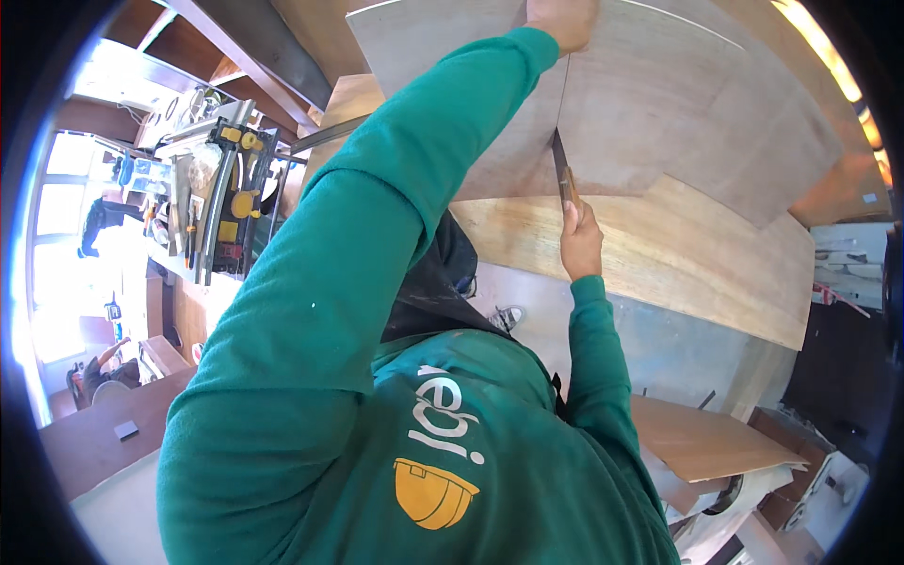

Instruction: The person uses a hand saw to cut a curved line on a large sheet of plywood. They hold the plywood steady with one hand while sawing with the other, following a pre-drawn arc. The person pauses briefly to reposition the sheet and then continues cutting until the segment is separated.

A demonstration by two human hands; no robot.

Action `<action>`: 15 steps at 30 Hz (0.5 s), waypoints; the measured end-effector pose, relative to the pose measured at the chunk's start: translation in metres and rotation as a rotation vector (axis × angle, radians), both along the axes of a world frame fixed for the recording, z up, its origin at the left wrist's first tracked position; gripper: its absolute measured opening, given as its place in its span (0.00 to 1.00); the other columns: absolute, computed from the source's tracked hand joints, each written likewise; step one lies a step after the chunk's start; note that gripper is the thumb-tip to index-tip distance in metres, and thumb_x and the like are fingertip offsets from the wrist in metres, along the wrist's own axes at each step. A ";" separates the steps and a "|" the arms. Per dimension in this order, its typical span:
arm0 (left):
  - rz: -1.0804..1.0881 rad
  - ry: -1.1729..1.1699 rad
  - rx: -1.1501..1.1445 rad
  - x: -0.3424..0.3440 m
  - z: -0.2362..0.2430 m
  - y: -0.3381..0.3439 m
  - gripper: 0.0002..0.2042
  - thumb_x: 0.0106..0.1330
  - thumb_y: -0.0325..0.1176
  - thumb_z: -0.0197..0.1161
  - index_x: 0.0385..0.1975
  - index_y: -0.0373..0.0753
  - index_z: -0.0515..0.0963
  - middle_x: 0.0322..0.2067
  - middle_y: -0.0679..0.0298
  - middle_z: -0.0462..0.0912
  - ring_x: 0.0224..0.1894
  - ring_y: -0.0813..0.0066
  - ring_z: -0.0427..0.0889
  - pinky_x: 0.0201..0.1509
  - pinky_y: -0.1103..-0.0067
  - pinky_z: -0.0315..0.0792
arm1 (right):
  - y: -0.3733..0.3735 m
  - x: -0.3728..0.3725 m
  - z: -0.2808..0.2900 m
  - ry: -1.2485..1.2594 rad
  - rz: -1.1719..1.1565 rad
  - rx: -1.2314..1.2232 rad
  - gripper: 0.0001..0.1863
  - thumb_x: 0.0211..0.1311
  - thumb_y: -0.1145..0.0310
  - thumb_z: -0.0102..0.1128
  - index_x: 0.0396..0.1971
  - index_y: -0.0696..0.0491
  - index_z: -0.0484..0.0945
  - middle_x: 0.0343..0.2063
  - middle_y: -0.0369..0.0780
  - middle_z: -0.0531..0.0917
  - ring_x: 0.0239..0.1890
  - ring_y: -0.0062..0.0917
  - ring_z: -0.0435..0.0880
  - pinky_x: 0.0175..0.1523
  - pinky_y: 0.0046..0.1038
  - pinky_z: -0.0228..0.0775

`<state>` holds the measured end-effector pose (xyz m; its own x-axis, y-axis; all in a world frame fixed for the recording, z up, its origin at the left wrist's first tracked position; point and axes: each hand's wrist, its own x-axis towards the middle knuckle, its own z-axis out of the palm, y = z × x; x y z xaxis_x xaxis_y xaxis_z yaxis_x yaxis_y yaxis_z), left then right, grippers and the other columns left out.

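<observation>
My left hand (560,24) rests on the pale plywood sheet (673,108) at the top of the view, its fingers partly out of frame. A thin dark line runs down the sheet from there to a hand saw (561,153), whose dark blade is in the sheet. My right hand (582,235) is closed round the saw's wooden handle, below the blade. Under the sheet lies a lighter wooden board (716,264) with visible grain.
A tool-laden bench (221,198) stands at the left; beyond it a person (101,372) is partly visible. A brown panel (706,433) lies at lower right. My shoe (508,316) shows on the floor (508,282) beside the board.
</observation>
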<state>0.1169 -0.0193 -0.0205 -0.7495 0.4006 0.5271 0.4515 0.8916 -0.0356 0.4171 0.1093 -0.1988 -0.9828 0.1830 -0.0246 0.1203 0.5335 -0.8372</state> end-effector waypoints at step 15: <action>0.111 0.027 -0.009 0.003 -0.007 0.003 0.24 0.65 0.34 0.57 0.61 0.33 0.74 0.57 0.48 0.78 0.64 0.51 0.74 0.74 0.52 0.58 | 0.013 0.048 -0.014 -0.040 -0.009 0.022 0.21 0.78 0.55 0.52 0.55 0.59 0.76 0.35 0.59 0.84 0.40 0.58 0.84 0.42 0.48 0.74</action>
